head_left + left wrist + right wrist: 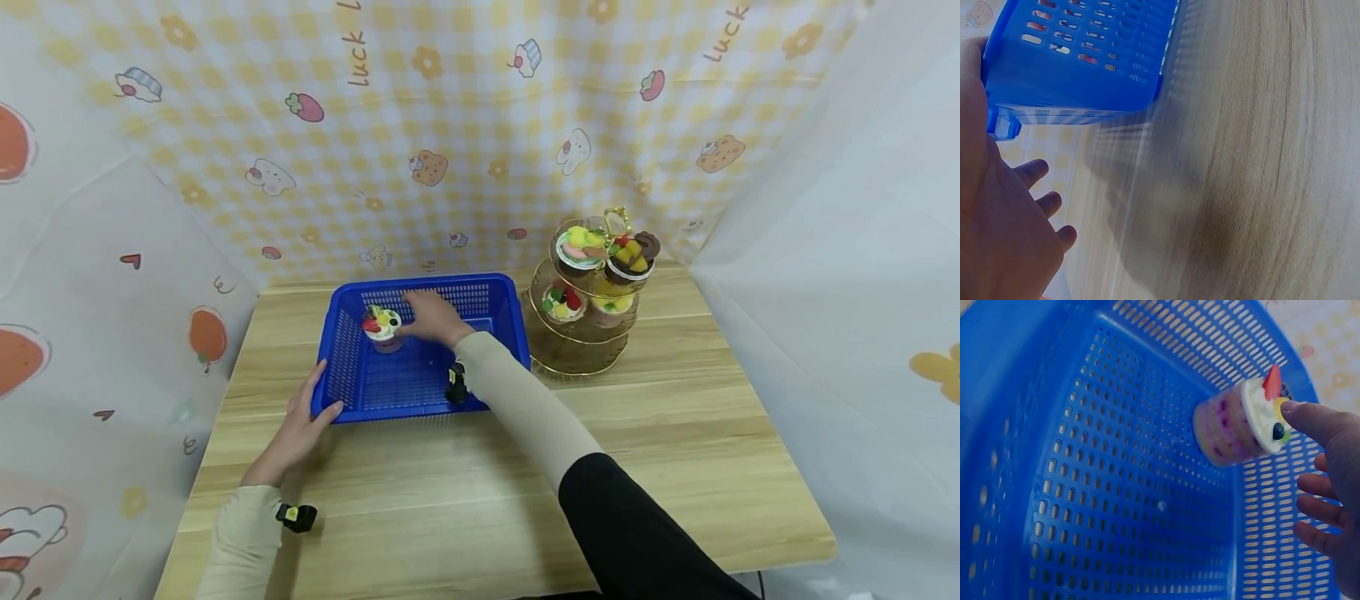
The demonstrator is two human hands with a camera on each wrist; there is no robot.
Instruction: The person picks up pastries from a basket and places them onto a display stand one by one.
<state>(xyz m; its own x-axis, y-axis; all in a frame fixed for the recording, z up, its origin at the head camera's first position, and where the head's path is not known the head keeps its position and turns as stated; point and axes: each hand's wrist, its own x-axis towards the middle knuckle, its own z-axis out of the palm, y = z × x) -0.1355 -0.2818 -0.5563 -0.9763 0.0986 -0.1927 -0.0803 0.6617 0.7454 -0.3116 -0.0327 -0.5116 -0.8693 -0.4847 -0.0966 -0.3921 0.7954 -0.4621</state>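
Observation:
A clear dessert cup [386, 337] with purple-and-cream layers, white cream and fruit on top sits in the left part of a blue plastic basket [405, 412]. My right hand [433, 318] reaches over the basket just right of the cup, fingers spread. From the right wrist, one fingertip overlaps the topping of the cup [1222, 428]; whether it touches cannot be told. My left hand [300, 429] holds the basket's front left corner, thumb at the front rim and fingers along the left side. In the left wrist view several fingers of the left hand [1007, 219] hang below the rim.
Right of the basket stands a three-tier gold-rimmed stand [577, 358] bearing several dessert cups, on the top tier [581, 250] and the middle one. Both stand on a wooden table [675, 467]. A printed yellow-checked cloth [480, 125] hangs behind it.

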